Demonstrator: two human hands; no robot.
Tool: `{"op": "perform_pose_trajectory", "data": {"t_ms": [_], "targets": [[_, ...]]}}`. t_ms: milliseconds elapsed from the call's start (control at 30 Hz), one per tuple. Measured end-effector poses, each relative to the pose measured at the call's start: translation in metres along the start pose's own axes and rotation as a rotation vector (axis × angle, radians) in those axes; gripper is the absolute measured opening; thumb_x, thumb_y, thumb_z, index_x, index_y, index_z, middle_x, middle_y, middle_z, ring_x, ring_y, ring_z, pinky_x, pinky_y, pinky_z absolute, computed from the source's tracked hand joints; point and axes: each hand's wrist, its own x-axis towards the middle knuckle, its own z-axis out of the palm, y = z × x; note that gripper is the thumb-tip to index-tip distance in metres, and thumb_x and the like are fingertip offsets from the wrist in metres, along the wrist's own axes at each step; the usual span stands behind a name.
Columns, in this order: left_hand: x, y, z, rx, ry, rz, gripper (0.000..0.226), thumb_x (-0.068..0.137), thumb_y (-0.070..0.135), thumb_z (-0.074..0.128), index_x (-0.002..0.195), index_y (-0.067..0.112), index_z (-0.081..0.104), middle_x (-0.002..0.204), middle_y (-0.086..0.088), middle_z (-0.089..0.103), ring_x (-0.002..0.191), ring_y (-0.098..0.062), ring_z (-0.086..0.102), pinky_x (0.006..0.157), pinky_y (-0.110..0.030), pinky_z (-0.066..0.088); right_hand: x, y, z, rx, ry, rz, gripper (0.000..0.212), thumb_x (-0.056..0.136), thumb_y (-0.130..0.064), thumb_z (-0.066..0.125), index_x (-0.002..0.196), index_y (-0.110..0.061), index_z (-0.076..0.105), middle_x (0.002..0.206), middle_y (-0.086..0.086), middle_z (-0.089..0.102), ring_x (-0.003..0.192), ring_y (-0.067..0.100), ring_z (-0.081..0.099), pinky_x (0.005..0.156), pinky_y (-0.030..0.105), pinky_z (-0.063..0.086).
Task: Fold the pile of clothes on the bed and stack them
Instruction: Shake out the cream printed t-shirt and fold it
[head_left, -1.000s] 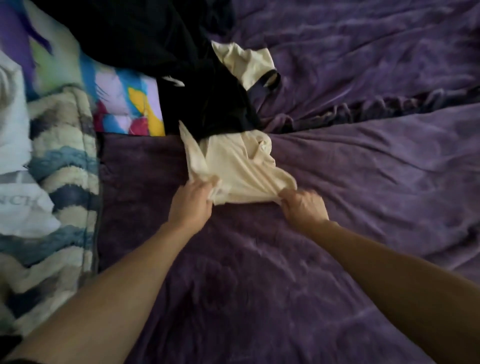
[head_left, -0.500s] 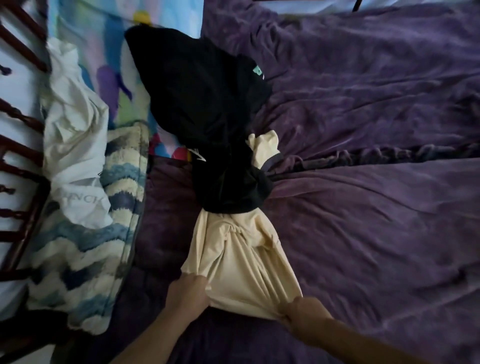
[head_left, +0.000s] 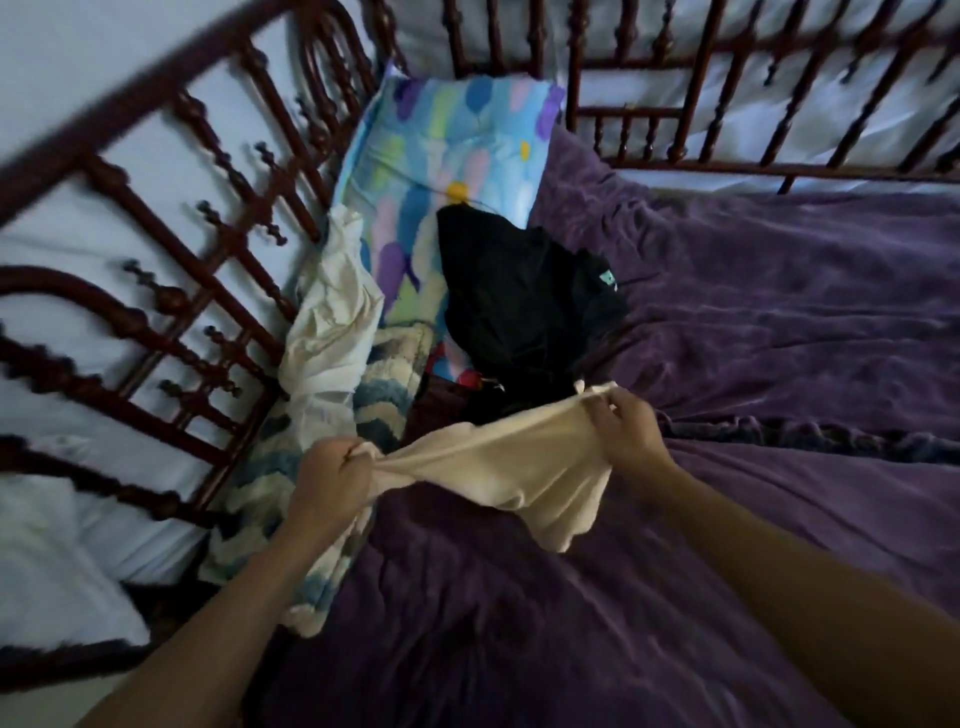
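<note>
A cream garment (head_left: 524, 470) hangs stretched between both my hands above the purple blanket (head_left: 753, 364). My left hand (head_left: 332, 480) is clenched on its bunched left end. My right hand (head_left: 621, 428) pinches its upper right edge, held a little higher. The loose lower part of the garment droops toward the blanket. Behind it lies a heap of black clothes (head_left: 519, 306), partly on a colourful pillow. A crumpled white garment (head_left: 332, 332) lies at the left by the bed frame.
A colourful flowered pillow (head_left: 457, 150) leans at the head of the bed. A blue and cream striped fluffy blanket (head_left: 291, 493) runs along the left side. A dark wooden spindle bed frame (head_left: 171, 301) encloses the left and far sides.
Both hands have pulled the cream garment out from under the black heap and lifted it off the blanket, stretching it between them. The view has swung up, showing the bed frame.
</note>
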Motion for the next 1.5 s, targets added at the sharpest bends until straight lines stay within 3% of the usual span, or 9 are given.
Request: {"op": "perform_pose_trajectory", "data": {"t_ms": [167,367,600,767,867,1000,1200,1433,1500], "targets": [[0.03,0.053,-0.073,-0.086,0.154,0.133,0.035,0.072,0.027,0.042,0.061,-0.006,0.047,0.054,-0.007,0.042,0.053,-0.02,0.04,0.052,-0.032,0.03,0.021,-0.135,-0.053,0.134,0.004,-0.202,0.036,0.09,-0.028,0.062,0.056,-0.02,0.051,0.051,-0.012,0.041,0.049,0.002,0.036,0.046,0.021,0.03],[0.049,0.103,-0.156,-0.15,0.257,0.4,0.024,0.075,0.029,0.046,0.06,0.011,0.046,0.054,0.005,0.045,0.051,-0.009,0.04,0.051,-0.031,0.034,-0.013,-0.244,-0.108,0.172,0.155,-0.402,0.032,0.089,-0.03,0.062,0.073,-0.003,0.061,0.062,0.001,0.045,0.057,0.01,0.041,0.053,0.027,0.032],[0.052,0.143,-0.228,-0.842,0.177,0.274,0.01,0.065,0.019,0.055,0.067,0.009,0.053,0.062,-0.007,0.048,0.058,-0.018,0.047,0.059,-0.033,0.038,-0.058,-0.316,-0.123,0.154,0.434,-0.476,0.04,0.081,-0.042,0.063,0.071,-0.004,0.06,0.057,-0.004,0.045,0.052,0.008,0.039,0.053,0.028,0.033],[0.03,0.137,-0.242,-0.622,-0.118,0.398,0.028,0.063,0.046,0.073,0.061,0.021,0.06,0.052,0.006,0.054,0.047,-0.011,0.051,0.044,-0.022,0.041,-0.083,-0.32,-0.118,0.069,0.579,-0.464,0.034,0.085,-0.042,0.06,0.068,-0.013,0.063,0.056,-0.009,0.051,0.054,0.009,0.046,0.049,0.027,0.035],[0.024,0.125,-0.248,-0.138,-0.346,0.54,0.05,0.052,0.057,0.086,0.069,0.015,0.064,0.061,0.005,0.063,0.054,-0.008,0.059,0.048,-0.021,0.045,-0.096,-0.322,-0.122,0.003,0.595,-0.483,0.036,0.087,-0.044,0.059,0.061,-0.018,0.058,0.054,-0.009,0.051,0.051,0.006,0.045,0.044,0.019,0.033],[0.03,0.103,-0.253,0.496,-0.161,0.447,0.032,0.06,0.027,0.079,0.072,0.008,0.055,0.066,0.0,0.059,0.066,-0.022,0.063,0.05,-0.026,0.04,-0.106,-0.306,-0.128,-0.221,0.543,-0.421,0.045,0.088,-0.042,0.061,0.057,-0.01,0.054,0.052,-0.002,0.046,0.051,0.015,0.043,0.045,0.027,0.03],[0.022,0.119,-0.239,-0.548,-0.301,0.239,0.014,0.077,0.0,0.07,0.09,0.004,0.067,0.087,-0.019,0.071,0.082,-0.032,0.067,0.069,-0.039,0.055,-0.113,-0.279,-0.135,-0.135,0.485,-0.34,0.049,0.091,-0.039,0.061,0.053,-0.017,0.039,0.052,-0.002,0.035,0.05,0.015,0.036,0.048,0.029,0.025],[-0.004,0.168,-0.199,-0.017,-0.484,0.435,0.037,0.064,0.036,0.087,0.091,0.014,0.073,0.09,-0.003,0.074,0.087,-0.015,0.068,0.077,-0.023,0.053,-0.122,-0.293,-0.149,-0.024,0.305,-0.367,0.033,0.083,-0.02,0.067,0.05,-0.027,0.066,0.047,-0.014,0.054,0.046,0.001,0.05,0.042,0.014,0.037],[-0.01,0.184,-0.196,-0.212,-0.423,0.386,0.039,0.066,0.029,0.086,0.097,0.01,0.072,0.093,-0.006,0.074,0.089,-0.019,0.069,0.076,-0.024,0.056,-0.117,-0.277,-0.165,-0.146,0.401,-0.317,0.021,0.085,-0.022,0.064,0.065,-0.022,0.069,0.062,-0.007,0.06,0.06,0.014,0.056,0.051,0.021,0.04]]}}
